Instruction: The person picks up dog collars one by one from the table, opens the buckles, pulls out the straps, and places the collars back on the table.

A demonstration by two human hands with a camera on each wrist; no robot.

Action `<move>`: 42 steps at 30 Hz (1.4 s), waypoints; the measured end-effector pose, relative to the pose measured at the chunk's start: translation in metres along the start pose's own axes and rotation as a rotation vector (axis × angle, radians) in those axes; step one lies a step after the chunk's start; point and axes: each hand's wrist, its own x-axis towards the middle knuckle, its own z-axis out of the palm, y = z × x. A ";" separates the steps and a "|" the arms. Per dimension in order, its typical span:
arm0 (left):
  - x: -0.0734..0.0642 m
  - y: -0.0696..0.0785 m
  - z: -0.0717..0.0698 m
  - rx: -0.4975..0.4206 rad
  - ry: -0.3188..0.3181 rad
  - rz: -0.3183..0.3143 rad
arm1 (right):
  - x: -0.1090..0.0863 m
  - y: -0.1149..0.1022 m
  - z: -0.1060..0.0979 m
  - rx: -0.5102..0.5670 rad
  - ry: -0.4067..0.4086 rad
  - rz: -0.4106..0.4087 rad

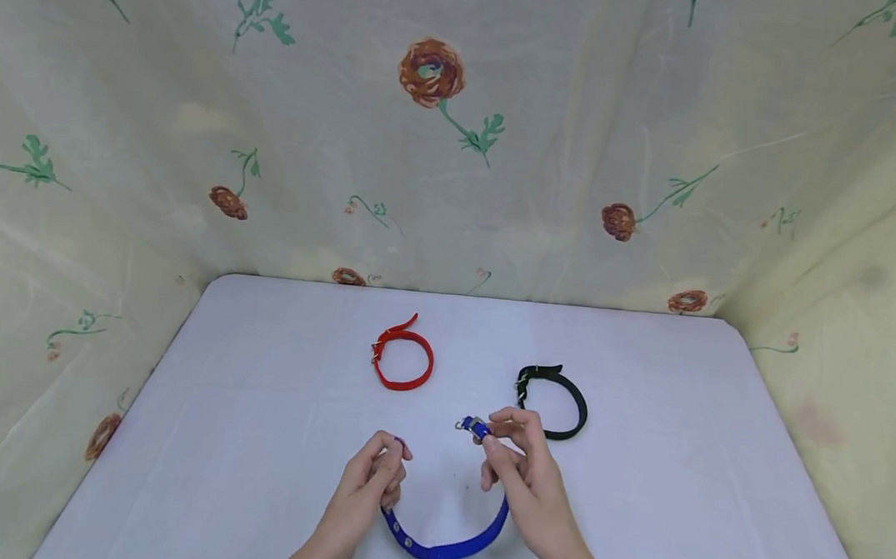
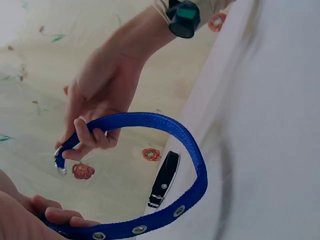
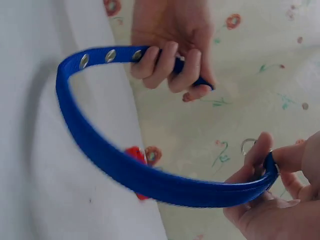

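Observation:
A blue collar (image 1: 447, 552) with metal eyelets hangs in a loose curve between the two hands, its ends apart. The left hand (image 1: 367, 480) grips the eyelet end, fingers curled round the strap, as the right wrist view shows. At the other end, the right hand (image 1: 522, 474) pinches the strap beside the metal buckle (image 1: 476, 427) and a small ring (image 3: 248, 146). Just beyond the right hand lies a black collar (image 1: 579, 402), partly covered by that hand in the head view. Farther back on the left rests a red collar (image 1: 428, 364), fastened into a loop.
All of this is over a white-covered table (image 1: 262, 405) with rounded far corners. Flower-patterned cloth (image 1: 544, 150) hangs behind the table and along both sides. A dark wrist device (image 2: 185, 20) is strapped to the right wrist.

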 end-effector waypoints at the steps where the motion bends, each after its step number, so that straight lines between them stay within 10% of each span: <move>1: 0.000 0.001 -0.002 -0.025 0.008 0.005 | 0.001 0.001 -0.004 0.048 -0.006 0.025; 10: 0.002 0.008 -0.023 -0.057 0.205 0.032 | 0.006 0.005 -0.038 0.137 0.039 0.086; 15: 0.002 0.009 -0.043 -0.004 0.267 0.078 | 0.013 0.008 -0.056 0.213 0.230 0.120; 33: 0.006 0.016 -0.083 0.180 0.303 0.179 | 0.019 0.023 -0.099 0.222 0.719 0.259; 42: 0.013 0.016 -0.096 0.305 0.327 0.155 | 0.020 0.037 -0.115 -0.107 0.609 0.417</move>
